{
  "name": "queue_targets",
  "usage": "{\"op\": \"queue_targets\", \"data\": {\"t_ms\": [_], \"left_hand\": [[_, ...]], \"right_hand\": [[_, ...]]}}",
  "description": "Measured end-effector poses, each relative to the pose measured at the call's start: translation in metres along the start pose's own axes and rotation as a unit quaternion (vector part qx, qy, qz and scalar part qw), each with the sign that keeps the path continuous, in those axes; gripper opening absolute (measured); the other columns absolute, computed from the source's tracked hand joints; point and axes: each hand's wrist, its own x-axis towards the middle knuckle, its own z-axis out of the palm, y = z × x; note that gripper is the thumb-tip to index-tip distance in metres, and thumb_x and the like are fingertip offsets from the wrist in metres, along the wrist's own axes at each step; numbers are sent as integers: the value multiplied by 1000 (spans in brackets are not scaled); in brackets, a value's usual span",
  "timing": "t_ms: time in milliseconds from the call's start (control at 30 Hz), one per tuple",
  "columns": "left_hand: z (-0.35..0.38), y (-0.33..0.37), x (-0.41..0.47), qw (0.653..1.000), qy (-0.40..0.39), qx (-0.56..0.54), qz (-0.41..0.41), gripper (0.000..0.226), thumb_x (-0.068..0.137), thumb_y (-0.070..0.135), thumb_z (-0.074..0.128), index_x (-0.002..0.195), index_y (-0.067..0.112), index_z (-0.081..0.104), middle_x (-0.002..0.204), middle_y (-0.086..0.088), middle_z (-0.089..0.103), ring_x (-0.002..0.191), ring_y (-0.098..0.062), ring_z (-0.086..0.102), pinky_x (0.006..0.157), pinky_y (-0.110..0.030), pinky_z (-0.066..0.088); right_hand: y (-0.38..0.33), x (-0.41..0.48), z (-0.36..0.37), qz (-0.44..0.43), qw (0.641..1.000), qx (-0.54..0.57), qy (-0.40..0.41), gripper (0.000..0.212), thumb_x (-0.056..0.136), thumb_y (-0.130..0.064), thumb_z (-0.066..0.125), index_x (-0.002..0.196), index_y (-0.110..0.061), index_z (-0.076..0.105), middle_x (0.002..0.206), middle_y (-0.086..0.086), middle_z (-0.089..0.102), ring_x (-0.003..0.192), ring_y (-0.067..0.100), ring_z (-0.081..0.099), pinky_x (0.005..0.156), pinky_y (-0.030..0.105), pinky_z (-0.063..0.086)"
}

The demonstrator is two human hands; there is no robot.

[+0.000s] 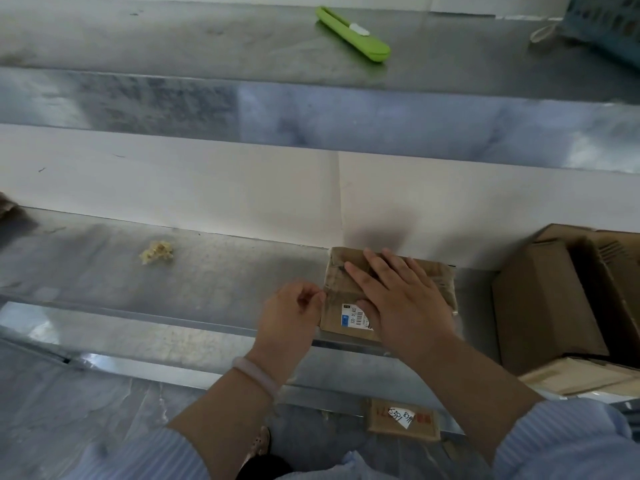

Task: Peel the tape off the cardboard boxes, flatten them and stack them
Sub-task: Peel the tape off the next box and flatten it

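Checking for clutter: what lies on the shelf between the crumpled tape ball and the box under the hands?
Head view: only bare metal shelf between the crumpled tape ball and the box.

Two hands (291, 313) (401, 299), four cardboard boxes (346, 289) (547, 306) (581, 375) (403, 419), one green cutter (353, 34), one tape wad (156, 252)

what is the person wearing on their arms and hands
Both hands, the left hand and the right hand, are bare, with no gloves. The left wrist carries a smooth, pale, translucent bangle. Both forearms are uncovered; light blue sleeves with fine stripes are pushed up toward the elbows. No rings or watch are visible.
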Motion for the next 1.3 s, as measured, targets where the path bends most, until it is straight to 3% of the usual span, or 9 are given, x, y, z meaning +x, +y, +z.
{"op": "queue_targets", "data": {"t_ms": [133,267,400,533,667,767,833,933,1300], "left_hand": [[-2,3,2,990,-97,-55,-87,23,95,17,53,73,22,59,69,4,62,62,-10,55,59,-16,45],[-16,12,3,895,-159,-339,-242,25,100,12,45,76,9,52,75,-10,59,77,-25,56,69,-33,49],[-26,13,1,843,-165,-443,-256,14,97,9,51,85,5,57,80,-12,64,77,-23,62,74,-35,53],[-24,15,1,909,-109,-355,-189,10,86,-3,64,87,5,58,83,-15,67,71,-19,68,65,-28,60],[-24,13,2,988,-42,-137,-61,27,81,11,74,97,26,59,80,-1,71,68,-3,65,58,-8,47],[-26,9,5,997,-32,3,74,35,85,18,71,110,38,59,78,11,67,71,5,60,65,-1,42],[-30,9,12,981,-6,94,167,14,84,22,71,98,24,73,77,14,62,68,5,56,67,0,39],[-30,7,22,966,18,108,232,4,81,18,74,80,15,71,80,9,57,73,3,51,68,-5,40],[-18,25,63,986,125,-106,33,18,93,13,56,79,24,56,84,8,66,79,-13,65,73,-41,58]], "right_hand": [[-3,-1,0,1,1000,3,8,53,95,-48,31,145,-33,41,148,3,46,137,28,42,113,46,31],[-3,-1,0,-1,1000,7,4,54,95,-49,28,145,-33,41,148,2,46,137,27,42,114,46,32],[-3,-2,-1,-2,1000,12,0,54,95,-49,29,145,-33,41,149,2,45,137,27,41,114,47,33],[-3,-1,-2,-1,1000,19,-4,54,95,-49,27,145,-33,42,148,2,46,137,26,42,114,46,33],[-3,1,-2,0,1000,18,-9,55,95,-51,25,145,-34,41,147,2,47,136,26,44,113,47,34],[-3,0,-2,0,1000,18,-9,54,95,-51,26,144,-35,42,147,2,48,136,26,44,112,47,36],[-3,1,-2,0,1000,19,-9,54,95,-51,27,144,-35,42,147,2,48,135,26,45,111,48,37],[-2,1,-3,1,1000,23,-5,53,95,-50,28,143,-34,43,146,2,49,134,26,46,110,48,38],[-2,-3,-1,-11,1000,16,1,51,97,-49,30,144,-34,39,148,1,46,137,26,42,114,48,32]]}}
